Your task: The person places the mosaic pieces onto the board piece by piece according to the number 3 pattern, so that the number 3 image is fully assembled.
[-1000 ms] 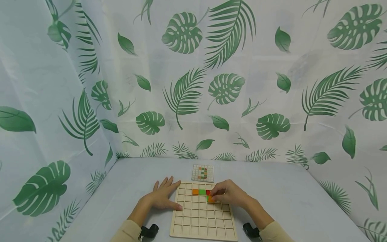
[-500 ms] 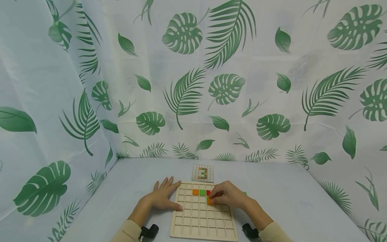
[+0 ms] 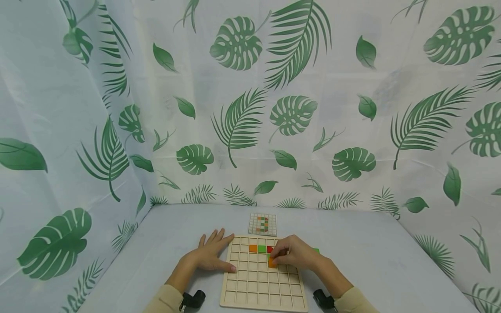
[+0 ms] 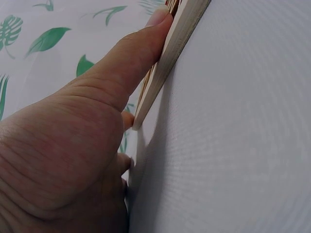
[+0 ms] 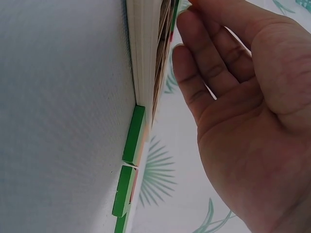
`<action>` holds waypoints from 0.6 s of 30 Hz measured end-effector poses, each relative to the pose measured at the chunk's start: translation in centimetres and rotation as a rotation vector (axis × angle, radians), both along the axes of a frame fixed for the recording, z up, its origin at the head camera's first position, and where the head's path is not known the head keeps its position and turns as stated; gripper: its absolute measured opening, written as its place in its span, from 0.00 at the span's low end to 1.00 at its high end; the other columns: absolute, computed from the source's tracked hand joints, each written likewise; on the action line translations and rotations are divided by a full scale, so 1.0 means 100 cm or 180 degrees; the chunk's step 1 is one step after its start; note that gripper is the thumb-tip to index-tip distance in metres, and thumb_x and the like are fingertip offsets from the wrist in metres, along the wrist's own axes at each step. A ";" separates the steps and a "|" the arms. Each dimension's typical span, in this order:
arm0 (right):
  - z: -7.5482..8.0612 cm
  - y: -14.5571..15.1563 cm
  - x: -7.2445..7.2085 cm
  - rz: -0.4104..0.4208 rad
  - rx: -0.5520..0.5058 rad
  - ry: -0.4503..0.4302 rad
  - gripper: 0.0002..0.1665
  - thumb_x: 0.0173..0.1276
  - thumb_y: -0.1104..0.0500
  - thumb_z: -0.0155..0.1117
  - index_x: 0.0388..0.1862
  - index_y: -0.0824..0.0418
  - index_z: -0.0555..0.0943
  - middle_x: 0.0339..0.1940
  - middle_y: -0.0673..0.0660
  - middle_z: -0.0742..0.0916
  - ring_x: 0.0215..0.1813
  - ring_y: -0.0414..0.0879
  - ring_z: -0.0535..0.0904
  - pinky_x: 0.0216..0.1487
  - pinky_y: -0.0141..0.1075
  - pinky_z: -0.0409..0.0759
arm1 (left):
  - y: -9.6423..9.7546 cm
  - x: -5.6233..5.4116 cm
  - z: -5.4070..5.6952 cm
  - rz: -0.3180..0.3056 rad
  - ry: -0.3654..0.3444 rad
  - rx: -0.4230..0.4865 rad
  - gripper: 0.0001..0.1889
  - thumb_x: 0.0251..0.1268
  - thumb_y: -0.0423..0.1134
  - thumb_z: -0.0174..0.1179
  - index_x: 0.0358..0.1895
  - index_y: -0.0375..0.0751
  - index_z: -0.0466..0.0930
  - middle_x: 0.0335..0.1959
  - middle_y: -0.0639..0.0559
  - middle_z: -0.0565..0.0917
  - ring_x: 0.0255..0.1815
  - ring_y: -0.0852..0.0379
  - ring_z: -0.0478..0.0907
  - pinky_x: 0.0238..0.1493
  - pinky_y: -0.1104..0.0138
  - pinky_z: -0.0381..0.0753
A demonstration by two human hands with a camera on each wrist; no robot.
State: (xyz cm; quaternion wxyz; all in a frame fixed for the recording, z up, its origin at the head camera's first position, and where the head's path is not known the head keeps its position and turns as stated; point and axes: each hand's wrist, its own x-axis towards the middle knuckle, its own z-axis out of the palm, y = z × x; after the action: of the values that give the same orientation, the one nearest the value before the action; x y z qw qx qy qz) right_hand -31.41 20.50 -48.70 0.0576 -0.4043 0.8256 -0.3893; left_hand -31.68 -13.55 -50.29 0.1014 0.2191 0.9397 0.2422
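On the table lies a wooden grid board (image 3: 250,287). Its upper row carries an orange tile (image 3: 253,248), a green tile (image 3: 262,248) and a red tile (image 3: 270,249) side by side. My right hand (image 3: 295,253) pinches another orange tile (image 3: 272,263) at the square below a mostly covered green one. The left hand (image 3: 209,256) is spread at the board's left side, with its thumb resting on the edge. In the left wrist view that thumb (image 4: 141,46) lies over the wooden rim (image 4: 165,58). The pinching fingertips are cut off in the right wrist view.
A small pattern card (image 3: 262,224) with a coloured grid lies just beyond the board. Several loose tiles lie right of it, partly behind the right hand; green-sided tiles (image 5: 134,136) show in the right wrist view. A leaf-print cloth (image 3: 242,130) hangs behind the table.
The orange tile in my right hand has come down slightly and now sits flatter at its square. A bit of green tile has appeared beyond the right wrist. My left hand stays still.
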 end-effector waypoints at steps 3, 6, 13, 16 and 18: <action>0.000 0.001 0.000 0.0044 -0.0008 0.0002 0.07 0.65 0.62 0.76 0.42 0.59 0.92 0.37 0.52 0.93 0.36 0.34 0.86 0.38 0.32 0.87 | 0.000 0.001 0.000 -0.0007 0.0006 0.0032 0.60 0.48 0.74 0.72 0.84 0.53 0.58 0.86 0.36 0.46 0.87 0.32 0.38 0.79 0.29 0.30; 0.000 0.000 0.000 0.0002 0.0049 -0.0078 0.07 0.65 0.61 0.77 0.41 0.58 0.92 0.36 0.50 0.92 0.36 0.33 0.85 0.39 0.31 0.87 | 0.000 0.001 0.000 -0.0010 0.0013 0.0030 0.60 0.48 0.74 0.72 0.84 0.53 0.58 0.86 0.36 0.46 0.87 0.32 0.38 0.79 0.29 0.30; 0.002 -0.002 0.003 -0.0081 0.0210 -0.0241 0.06 0.64 0.59 0.78 0.40 0.55 0.93 0.36 0.47 0.92 0.34 0.32 0.81 0.38 0.29 0.84 | 0.000 0.001 0.000 -0.0013 0.0013 0.0025 0.60 0.48 0.74 0.72 0.84 0.53 0.58 0.86 0.36 0.46 0.87 0.32 0.38 0.79 0.29 0.30; 0.003 -0.002 0.004 -0.0082 0.0229 -0.0282 0.06 0.63 0.58 0.79 0.40 0.54 0.93 0.36 0.47 0.92 0.33 0.32 0.80 0.36 0.29 0.83 | -0.001 0.000 0.000 -0.0016 0.0015 0.0028 0.60 0.48 0.74 0.72 0.84 0.53 0.58 0.86 0.36 0.47 0.87 0.32 0.38 0.79 0.29 0.30; 0.002 -0.002 0.004 -0.0086 0.0233 -0.0316 0.07 0.62 0.58 0.80 0.40 0.54 0.93 0.35 0.47 0.92 0.32 0.33 0.80 0.36 0.29 0.83 | -0.001 0.000 0.000 -0.0019 0.0021 0.0026 0.60 0.48 0.74 0.72 0.84 0.53 0.58 0.86 0.36 0.46 0.87 0.32 0.38 0.79 0.29 0.30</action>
State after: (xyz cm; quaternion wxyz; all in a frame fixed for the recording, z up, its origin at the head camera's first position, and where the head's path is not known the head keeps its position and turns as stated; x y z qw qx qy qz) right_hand -31.03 20.31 -48.48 0.1081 -0.3709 0.8408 -0.3792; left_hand -31.65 -13.62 -50.29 0.0981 0.2230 0.9384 0.2451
